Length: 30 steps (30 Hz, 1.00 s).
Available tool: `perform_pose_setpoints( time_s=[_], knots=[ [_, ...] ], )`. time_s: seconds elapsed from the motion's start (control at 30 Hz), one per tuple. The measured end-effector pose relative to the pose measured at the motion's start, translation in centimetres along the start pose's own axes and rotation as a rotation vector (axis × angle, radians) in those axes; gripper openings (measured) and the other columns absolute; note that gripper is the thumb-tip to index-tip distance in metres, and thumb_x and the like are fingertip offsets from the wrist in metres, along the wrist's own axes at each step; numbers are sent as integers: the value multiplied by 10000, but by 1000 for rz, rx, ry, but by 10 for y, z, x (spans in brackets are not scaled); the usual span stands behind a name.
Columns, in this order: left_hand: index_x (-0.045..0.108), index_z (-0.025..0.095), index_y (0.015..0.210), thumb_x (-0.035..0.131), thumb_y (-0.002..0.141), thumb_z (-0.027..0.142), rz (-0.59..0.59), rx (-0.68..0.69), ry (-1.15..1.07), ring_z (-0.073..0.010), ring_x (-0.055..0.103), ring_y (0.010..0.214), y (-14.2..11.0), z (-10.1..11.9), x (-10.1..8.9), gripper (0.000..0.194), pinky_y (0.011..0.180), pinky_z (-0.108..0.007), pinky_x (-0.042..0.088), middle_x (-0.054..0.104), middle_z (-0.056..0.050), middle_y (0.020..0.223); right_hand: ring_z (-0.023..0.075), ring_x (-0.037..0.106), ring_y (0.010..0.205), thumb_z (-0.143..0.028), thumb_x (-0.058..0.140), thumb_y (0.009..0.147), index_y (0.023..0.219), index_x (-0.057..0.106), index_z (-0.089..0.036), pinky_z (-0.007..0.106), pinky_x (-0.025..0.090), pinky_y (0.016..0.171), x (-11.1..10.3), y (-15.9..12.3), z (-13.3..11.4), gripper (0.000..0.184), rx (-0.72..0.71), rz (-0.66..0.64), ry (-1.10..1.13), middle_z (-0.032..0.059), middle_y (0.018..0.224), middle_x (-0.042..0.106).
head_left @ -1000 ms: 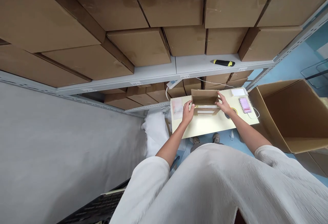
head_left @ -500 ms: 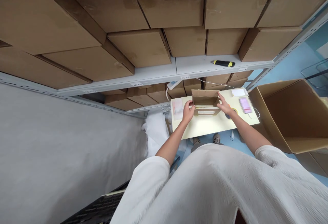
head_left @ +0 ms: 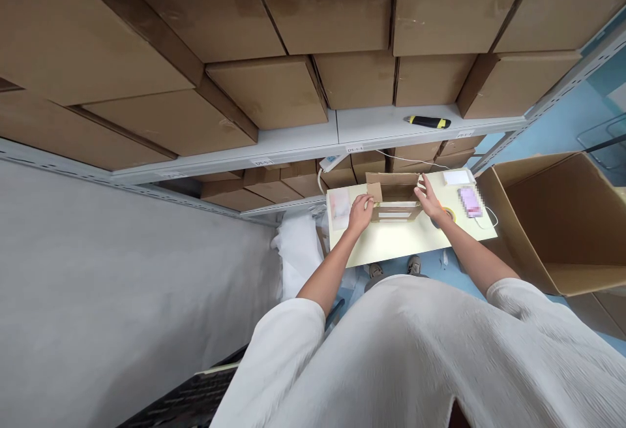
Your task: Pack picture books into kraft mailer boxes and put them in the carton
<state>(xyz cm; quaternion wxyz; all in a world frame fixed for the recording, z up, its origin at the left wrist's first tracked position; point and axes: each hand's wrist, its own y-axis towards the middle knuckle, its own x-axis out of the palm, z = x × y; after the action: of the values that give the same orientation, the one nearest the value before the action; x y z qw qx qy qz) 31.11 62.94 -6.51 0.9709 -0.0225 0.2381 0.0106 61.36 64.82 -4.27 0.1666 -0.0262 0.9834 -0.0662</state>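
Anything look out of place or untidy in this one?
Two minor things: a pale scrap lies on the blue floor near the shoes, like dropped litter, and a black-and-yellow cutter lies loose on the shelf in front of the cartons, seemingly left there. The small box being handled shows no visible damage.

Cutter (head_left: 430, 122) on grey shelf (head_left: 369, 124); stacked boxes (head_left: 355, 80) behind.

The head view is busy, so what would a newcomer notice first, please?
Probably the brown cardboard boxes stacked on the shelf across the top. Next, the small open carton on the pale table, between the left hand and right hand. At the right stands a large open cardboard box.
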Motion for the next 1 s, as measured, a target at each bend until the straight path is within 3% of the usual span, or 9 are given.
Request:
perform_pose_setpoints(
  time_s=[0.1, 0.17, 0.3, 0.4, 0.5, 0.63, 0.73, 0.83, 1.0],
  knots=[
    [807, 231, 1016, 513, 1107, 333, -13, -17, 11, -292, 671, 1313, 4, 1, 0, 324, 1223, -436, 486, 702, -117, 1271, 323, 512, 1556, -821, 540, 1019, 1744, 364, -416, 566, 419, 1331, 0, 1, 1, 849, -17, 2, -10, 97, 1785, 407],
    [785, 234, 1020, 535, 1111, 349, 16, -25, -20, -283, 685, 1254, 6, 2, 1, 290, 1181, -432, 512, 689, -115, 1247, 322, 529, 1535, -811, 528, 1030, 1703, 411, -406, 572, 438, 1315, 0, 1, 1, 795, -5, 10, -17, 95, 1747, 457],
    [716, 249, 1262, 640, 1092, 428, 108, -72, -64, -245, 701, 1069, 10, 2, 3, 259, 1057, -418, 564, 654, -122, 1369, 336, 538, 1514, -814, 528, 1024, 1739, 351, -406, 585, 433, 1311, 0, 2, 2, 842, 36, 17, -15, 111, 1719, 476],
    [643, 248, 1415, 660, 1090, 472, 133, -92, -48, -241, 694, 1023, 14, 3, 6, 395, 1035, -417, 562, 639, -146, 1442, 328, 511, 1521, -816, 526, 1026, 1639, 513, -403, 554, 395, 1341, 0, 7, 6, 739, 6, 9, -36, 95, 1662, 521],
    [621, 242, 1473, 657, 1091, 498, 138, -87, -42, -253, 701, 1056, 15, 1, 9, 461, 1051, -421, 556, 639, -160, 1468, 322, 507, 1495, -794, 507, 1039, 1376, 682, -337, 534, 386, 1347, 3, 12, 13, 594, -37, 55, -96, 106, 1533, 604],
    [634, 232, 1511, 689, 1062, 479, 90, -53, -21, -303, 702, 1199, 13, -5, 12, 515, 1147, -463, 527, 650, -173, 1497, 339, 551, 1423, -736, 570, 1001, 1210, 678, -294, 569, 420, 1312, 10, 16, 24, 501, -95, 102, -162, 121, 1412, 660],
    [603, 226, 1583, 694, 1047, 446, 49, -28, 0, -354, 642, 1378, 12, -10, 13, 586, 1232, -500, 476, 656, -182, 1535, 350, 613, 1341, -694, 611, 966, 1242, 644, -288, 592, 479, 1254, 15, 14, 30, 492, -72, 102, -170, 127, 1412, 676],
    [572, 231, 1632, 687, 1039, 433, 38, -33, 5, -368, 624, 1420, 10, -12, 16, 637, 1242, -513, 476, 667, -176, 1534, 356, 656, 1290, -670, 593, 980, 1303, 618, -300, 599, 522, 1211, 16, 13, 31, 492, -24, 81, -154, 113, 1413, 705],
    [579, 235, 1639, 709, 1019, 410, 41, -64, -1, -370, 606, 1456, 2, -11, 24, 658, 1257, -517, 477, 648, -175, 1539, 388, 621, 1410, -662, 546, 1012, 1375, 602, -311, 636, 466, 1272, 13, 14, 30, 509, -28, 62, -148, 111, 1461, 706]
  ],
)
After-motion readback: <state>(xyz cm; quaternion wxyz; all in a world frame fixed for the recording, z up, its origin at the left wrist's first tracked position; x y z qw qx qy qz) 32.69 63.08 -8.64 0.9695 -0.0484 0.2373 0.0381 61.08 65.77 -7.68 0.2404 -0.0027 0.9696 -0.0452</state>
